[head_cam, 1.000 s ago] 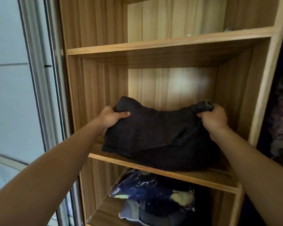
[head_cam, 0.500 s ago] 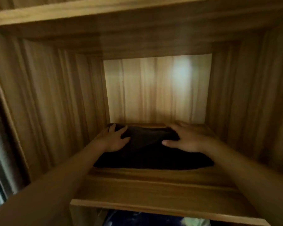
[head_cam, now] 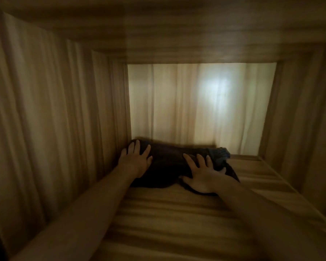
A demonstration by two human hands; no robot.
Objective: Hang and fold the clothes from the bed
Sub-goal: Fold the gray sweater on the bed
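A folded dark garment (head_cam: 169,162) lies deep inside a wooden wardrobe compartment, close to the back panel and the left wall. My left hand (head_cam: 136,159) rests flat on its left end with the fingers spread. My right hand (head_cam: 201,175) presses flat on its right front part, fingers straight and spread. A bunched bit of the cloth sticks up at the garment's right end, beyond my right fingers.
The wooden shelf board (head_cam: 177,223) stretches from the garment toward me. The left wall (head_cam: 55,119), right wall (head_cam: 299,119) and shelf above (head_cam: 177,34) close the compartment in. The pale back panel (head_cam: 196,106) stands right behind the garment.
A second ago both hands gripped the garment at the shelf's front edge. Since then it has slid back to the rear panel, my hands have flattened on top, and my head has moved into the compartment.
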